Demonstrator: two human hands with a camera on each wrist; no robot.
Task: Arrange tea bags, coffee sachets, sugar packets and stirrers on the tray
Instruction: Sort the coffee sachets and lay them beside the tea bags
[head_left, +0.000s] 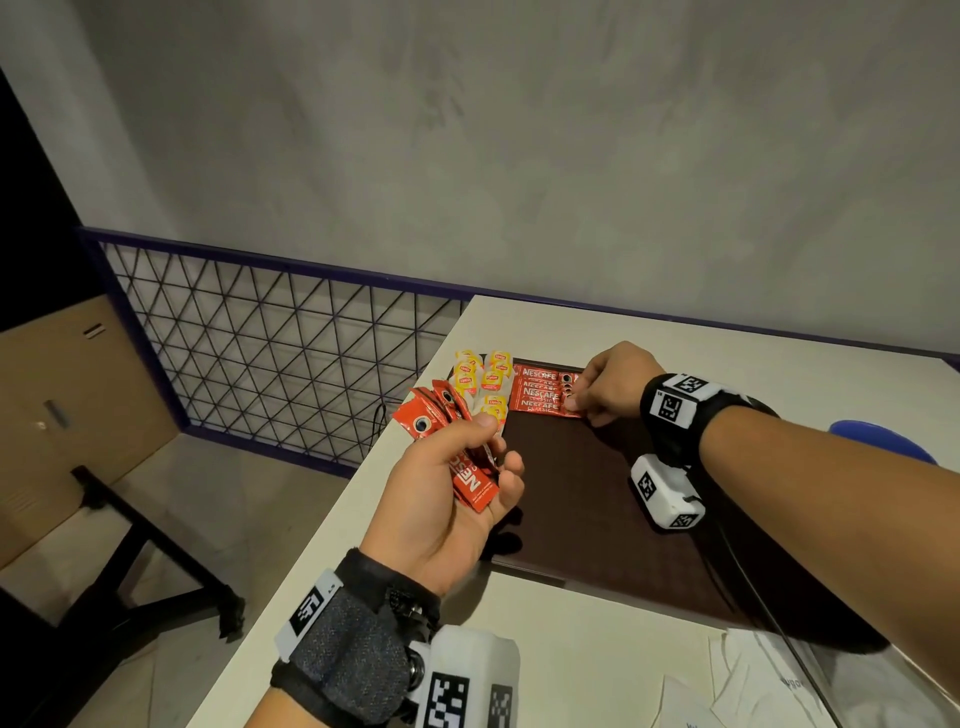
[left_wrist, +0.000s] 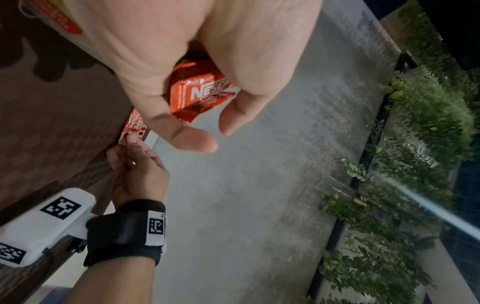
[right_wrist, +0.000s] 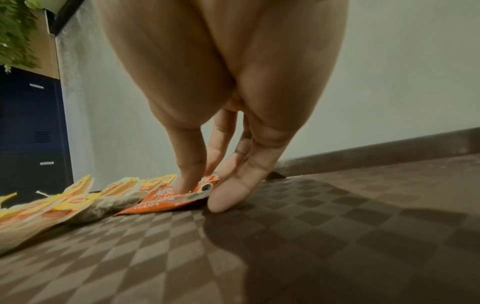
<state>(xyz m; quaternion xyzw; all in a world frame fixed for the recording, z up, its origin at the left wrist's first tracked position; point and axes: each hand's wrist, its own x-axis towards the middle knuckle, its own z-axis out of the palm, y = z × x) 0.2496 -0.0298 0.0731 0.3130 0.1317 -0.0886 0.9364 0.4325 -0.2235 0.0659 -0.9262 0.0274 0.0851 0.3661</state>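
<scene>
right hand (head_left: 608, 387) is pressing fingertips on the nearest coffee sachet (head_left: 545, 406) in the row at the tray's (head_left: 597, 499) far-left corner, long axis running left-right; left hand (head_left: 457, 499) grips the spare sachets (head_left: 457, 447) just beside, so next one's close
</scene>
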